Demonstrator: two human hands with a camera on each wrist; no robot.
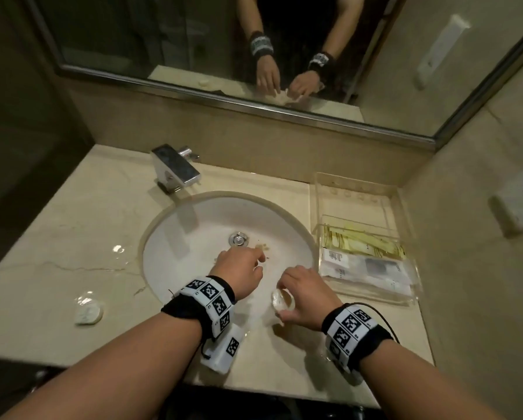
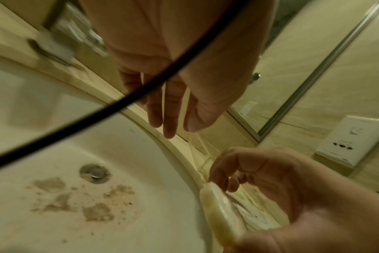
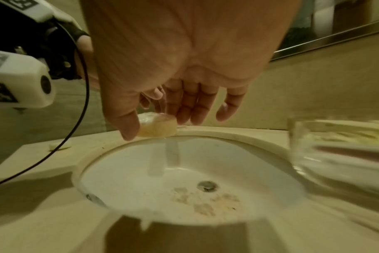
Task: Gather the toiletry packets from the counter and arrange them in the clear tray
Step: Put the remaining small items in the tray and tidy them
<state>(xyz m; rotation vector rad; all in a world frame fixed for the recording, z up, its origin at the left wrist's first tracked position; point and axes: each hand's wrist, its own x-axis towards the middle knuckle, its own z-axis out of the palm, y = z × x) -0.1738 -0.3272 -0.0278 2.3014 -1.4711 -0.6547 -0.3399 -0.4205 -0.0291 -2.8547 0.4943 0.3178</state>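
My right hand [image 1: 285, 299] pinches a small round packet [image 1: 280, 301] in clear wrap between thumb and fingers, low over the sink's front right rim. The right wrist view shows the same round packet [image 3: 160, 127] held just above the rim. My left hand [image 1: 254, 263] hovers over the basin beside it, fingers relaxed and holding nothing. The clear tray [image 1: 355, 184] stands on the counter right of the sink. Yellow packets [image 1: 364, 242] and white packets [image 1: 367, 269] lie flat in its near half. A second round packet [image 1: 88, 311] lies on the counter left of the sink.
The white sink basin [image 1: 193, 225] has a metal drain [image 1: 238, 238] and brown stains. A chrome faucet [image 1: 175, 168] stands at the back left. Water drops lie on the counter [image 1: 72, 225] to the left. A mirror runs along the back wall, and a wall socket [image 1: 520, 204] is on the right.
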